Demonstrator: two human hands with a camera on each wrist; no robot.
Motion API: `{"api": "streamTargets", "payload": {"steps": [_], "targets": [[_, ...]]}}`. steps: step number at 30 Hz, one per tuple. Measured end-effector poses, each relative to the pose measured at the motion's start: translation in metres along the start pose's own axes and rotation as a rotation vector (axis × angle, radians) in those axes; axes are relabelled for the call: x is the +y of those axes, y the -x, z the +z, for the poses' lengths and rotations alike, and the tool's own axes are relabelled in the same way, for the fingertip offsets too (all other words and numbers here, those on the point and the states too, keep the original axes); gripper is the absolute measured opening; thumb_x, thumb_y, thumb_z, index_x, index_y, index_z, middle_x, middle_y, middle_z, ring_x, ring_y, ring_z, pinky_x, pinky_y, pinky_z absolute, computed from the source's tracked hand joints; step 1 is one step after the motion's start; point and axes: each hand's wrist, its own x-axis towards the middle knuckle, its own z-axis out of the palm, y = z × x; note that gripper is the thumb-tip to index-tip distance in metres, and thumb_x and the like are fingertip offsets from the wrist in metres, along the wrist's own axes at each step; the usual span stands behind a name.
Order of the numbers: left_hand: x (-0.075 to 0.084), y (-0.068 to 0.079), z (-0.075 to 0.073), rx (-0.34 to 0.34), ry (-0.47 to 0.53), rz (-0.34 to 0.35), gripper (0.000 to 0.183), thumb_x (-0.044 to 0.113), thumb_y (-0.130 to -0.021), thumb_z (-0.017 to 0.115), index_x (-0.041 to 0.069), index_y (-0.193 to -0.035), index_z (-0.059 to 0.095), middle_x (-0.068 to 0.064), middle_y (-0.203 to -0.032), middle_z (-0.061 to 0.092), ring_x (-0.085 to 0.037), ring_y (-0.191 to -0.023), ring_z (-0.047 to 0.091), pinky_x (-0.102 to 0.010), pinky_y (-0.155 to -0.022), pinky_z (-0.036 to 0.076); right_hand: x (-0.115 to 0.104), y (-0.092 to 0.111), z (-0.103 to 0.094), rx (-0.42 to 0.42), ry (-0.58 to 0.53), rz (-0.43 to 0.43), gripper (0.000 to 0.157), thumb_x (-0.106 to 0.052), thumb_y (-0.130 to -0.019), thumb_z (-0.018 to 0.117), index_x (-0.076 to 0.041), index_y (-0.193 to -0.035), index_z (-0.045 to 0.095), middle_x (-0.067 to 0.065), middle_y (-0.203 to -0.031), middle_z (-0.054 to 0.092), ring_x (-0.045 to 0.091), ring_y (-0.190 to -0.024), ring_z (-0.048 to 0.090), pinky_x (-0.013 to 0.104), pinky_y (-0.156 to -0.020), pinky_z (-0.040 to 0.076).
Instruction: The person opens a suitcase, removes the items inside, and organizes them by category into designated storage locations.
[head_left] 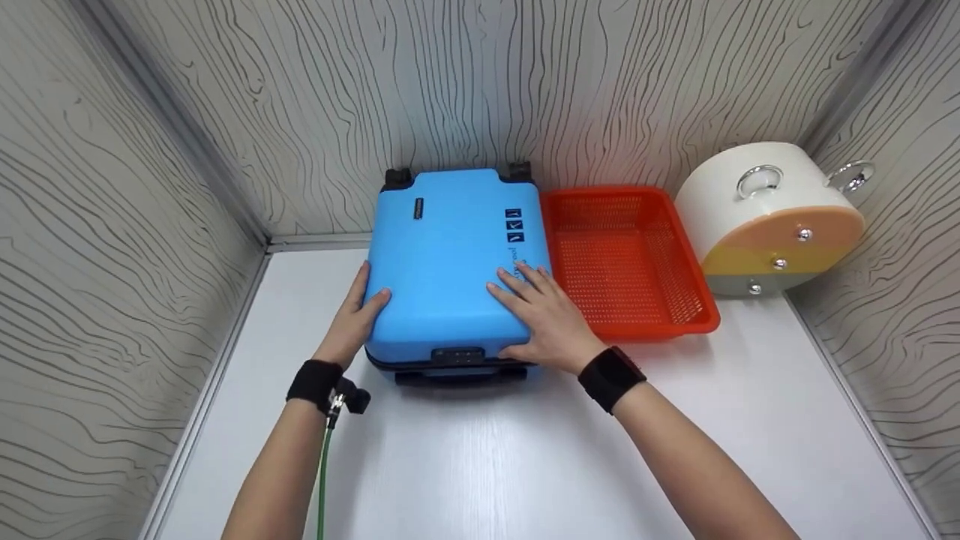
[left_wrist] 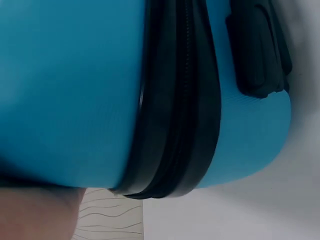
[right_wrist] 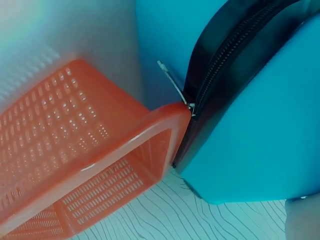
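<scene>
A blue hard-shell suitcase (head_left: 450, 262) lies flat on the white table, its wheels toward the back wall and its handle (head_left: 461, 377) toward me. My left hand (head_left: 354, 319) rests against its left side, with the thumb on the top shell. Spread over the front right part of the lid, my right hand (head_left: 547, 319) touches the shell with straight fingers. A black zipper band (left_wrist: 175, 100) runs around the suitcase in the left wrist view. In the right wrist view a metal zipper pull (right_wrist: 172, 84) hangs at the band, beside the orange-red basket (right_wrist: 100, 162).
The basket's rim (head_left: 697, 300) stands close against the suitcase's right side. Farther right is a rounded white drawer box (head_left: 735, 180) with a striped front and metal knobs. Wood-patterned walls (head_left: 480, 90) enclose the table (head_left: 465, 465). A green cable (head_left: 323, 480) runs from the left wrist.
</scene>
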Motion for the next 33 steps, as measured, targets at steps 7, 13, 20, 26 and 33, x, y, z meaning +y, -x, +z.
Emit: {"api": "streamTargets", "payload": {"steps": [7, 13, 20, 26, 33], "targets": [[-0.007, 0.016, 0.004, 0.035, -0.072, 0.046, 0.075, 0.041, -0.111, 0.042, 0.020, -0.165, -0.005, -0.002, -0.171, -0.012, -0.023, -0.155, -0.012, -0.050, -0.124, -0.001, 0.000, -0.001, -0.003, -0.032, -0.020, -0.002, 0.103, -0.056, -0.080, 0.084, -0.027, -0.163, 0.030, 0.001, -0.170, 0.021, 0.032, -0.156, 0.012, 0.051, -0.124, 0.013], [-0.014, 0.023, 0.006, 0.059, -0.100, 0.083, 0.073, 0.041, -0.111, 0.039, 0.018, -0.165, -0.004, -0.005, -0.171, -0.013, -0.023, -0.155, -0.013, -0.050, -0.124, -0.002, -0.001, 0.001, 0.000, -0.030, -0.013, -0.023, 0.102, -0.054, -0.081, 0.083, -0.028, -0.163, 0.029, 0.001, -0.169, 0.022, 0.033, -0.155, 0.013, 0.053, -0.123, 0.015], [-0.014, 0.051, 0.019, 0.088, -0.177, 0.078, 0.071, 0.044, -0.112, 0.033, 0.020, -0.165, -0.005, -0.008, -0.170, -0.017, -0.032, -0.155, -0.014, -0.059, -0.122, 0.001, 0.003, 0.008, -0.003, -0.009, -0.065, -0.108, 0.101, -0.048, -0.080, 0.087, -0.028, -0.162, 0.033, 0.003, -0.168, 0.027, 0.035, -0.154, 0.016, 0.057, -0.121, 0.019], [-0.018, 0.067, 0.030, 0.155, -0.391, 0.176, 0.066, 0.044, -0.112, 0.029, 0.015, -0.165, 0.002, -0.007, -0.171, -0.011, -0.031, -0.156, -0.007, -0.056, -0.123, 0.008, 0.011, 0.008, -0.010, -0.050, -0.077, -0.149, 0.102, -0.044, -0.079, 0.088, -0.030, -0.163, 0.031, 0.002, -0.169, 0.025, 0.034, -0.155, 0.014, 0.058, -0.119, 0.025], [-0.038, 0.078, 0.021, 0.288, -0.841, 0.479, 0.067, 0.043, -0.108, 0.045, 0.007, -0.162, 0.027, -0.011, -0.168, 0.021, -0.034, -0.156, 0.008, -0.053, -0.123, 0.014, 0.015, -0.001, -0.010, -0.065, 0.042, -0.154, 0.098, -0.038, -0.083, 0.086, -0.031, -0.163, 0.029, 0.002, -0.169, 0.024, 0.031, -0.155, 0.017, 0.054, -0.120, 0.026]]}}
